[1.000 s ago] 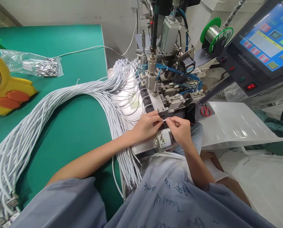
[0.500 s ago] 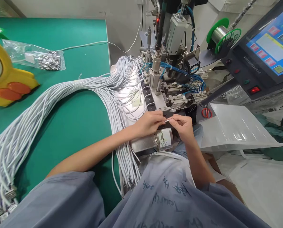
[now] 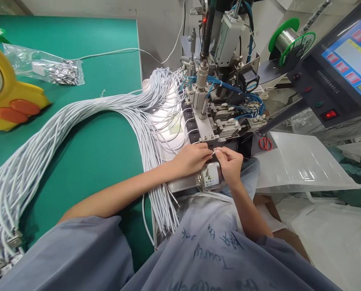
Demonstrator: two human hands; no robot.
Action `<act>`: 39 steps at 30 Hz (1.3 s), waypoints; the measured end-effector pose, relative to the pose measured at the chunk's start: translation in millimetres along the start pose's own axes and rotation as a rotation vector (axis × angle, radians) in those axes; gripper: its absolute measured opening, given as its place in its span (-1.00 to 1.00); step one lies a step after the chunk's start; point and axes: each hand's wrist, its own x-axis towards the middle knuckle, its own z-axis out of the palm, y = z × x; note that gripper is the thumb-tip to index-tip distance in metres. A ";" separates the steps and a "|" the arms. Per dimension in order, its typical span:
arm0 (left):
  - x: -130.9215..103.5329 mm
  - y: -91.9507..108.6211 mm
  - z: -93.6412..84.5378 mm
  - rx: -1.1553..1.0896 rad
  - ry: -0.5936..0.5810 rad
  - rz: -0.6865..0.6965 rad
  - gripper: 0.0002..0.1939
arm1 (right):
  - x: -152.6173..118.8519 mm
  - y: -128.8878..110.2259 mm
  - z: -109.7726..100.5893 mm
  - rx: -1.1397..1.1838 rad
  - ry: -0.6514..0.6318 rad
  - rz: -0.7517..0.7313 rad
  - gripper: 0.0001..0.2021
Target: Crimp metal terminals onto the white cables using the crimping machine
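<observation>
Between my two hands is the end of a thin white cable (image 3: 213,152), just in front of the soldering machine (image 3: 203,97). My left hand (image 3: 194,158) is closed in a pinch around the cable from the left. From the right, my right hand (image 3: 230,161) pinches its tip between thumb and forefinger; the tip itself is mostly hidden by the fingers. Right below both hands lies a clear container with a white label (image 3: 211,176). A large bundle of white cables (image 3: 144,139) runs close by on the left, some of its ends leading to the machine's black blocks.
A green-topped table (image 3: 107,145) spreads to the left, with a plastic bag of metal parts (image 3: 63,72) and a yellow toy-like object (image 3: 10,93). At right are a solder wire spool (image 3: 286,39), a control screen (image 3: 350,60), red-handled scissors (image 3: 265,143) and a translucent sheet (image 3: 307,165).
My right hand has shifted slightly left and its pinch on the cable tip has tilted the cable upward. The view has moved a little; my left hand stays nearly in place.
</observation>
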 end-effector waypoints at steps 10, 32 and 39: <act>2.3 -4.4 -1.6 0.341 -0.388 -0.025 -0.74 | 18.5 32.9 -12.9 0.020 -0.186 0.195 -0.83; 3.1 -6.8 -2.9 0.302 -0.371 0.011 -0.62 | 23.9 30.8 -13.1 0.095 -0.263 0.407 -0.84; 4.5 -3.5 -6.3 0.360 -0.412 0.042 -0.66 | 25.5 31.1 -11.0 0.101 -0.279 0.441 -0.81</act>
